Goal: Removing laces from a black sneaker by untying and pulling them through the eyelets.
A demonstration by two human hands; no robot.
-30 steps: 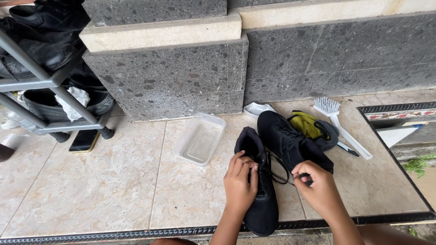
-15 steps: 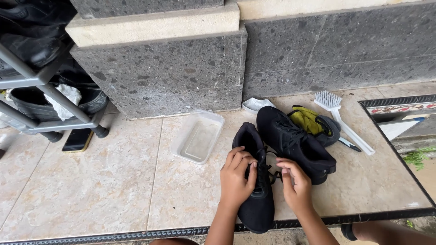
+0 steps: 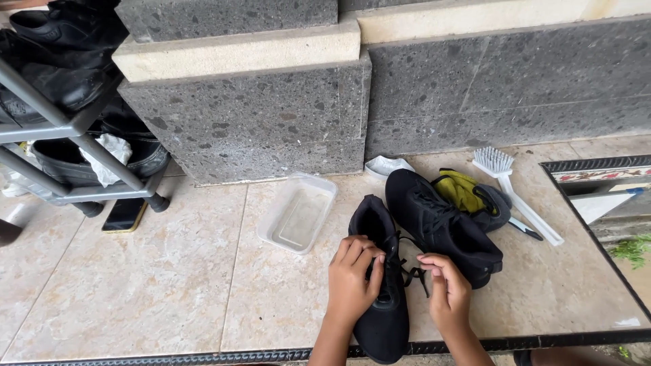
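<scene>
On a tiled porch floor (image 3: 169,285) below a dark speckled stone wall (image 3: 475,88), a person works at the laces of a black shoe (image 3: 383,298) that lies toe toward the camera at the lower middle of the view. At far left a metal shoe rack (image 3: 61,129) carries dark footwear, with a phone (image 3: 124,215) flat on the tiles by its foot. A second black shoe (image 3: 444,227) rests just right of the first, touching or nearly touching it, and behind that sits a dark slipper with a yellow-green lining (image 3: 471,196). A clear plastic tub (image 3: 298,213) stands near the first shoe's heel; it appears to hold a shallow layer of clear water, though whether it is wet or simply empty is hard to tell. A white scrubbing brush (image 3: 519,193) lies to the right, bristles toward the wall. The left hand (image 3: 352,281) rests on the shoe's throat, fingers curled closed over the eyelets and lace, while the right hand (image 3: 444,291) hovers just beside the shoe with fingertips pinched on a loose end of the black lace (image 3: 415,271). The work in hand looks like threading or pulling the lace through the eyelets; the next move would seem to call for a steady hold on the shoe while the free end is drawn.
</scene>
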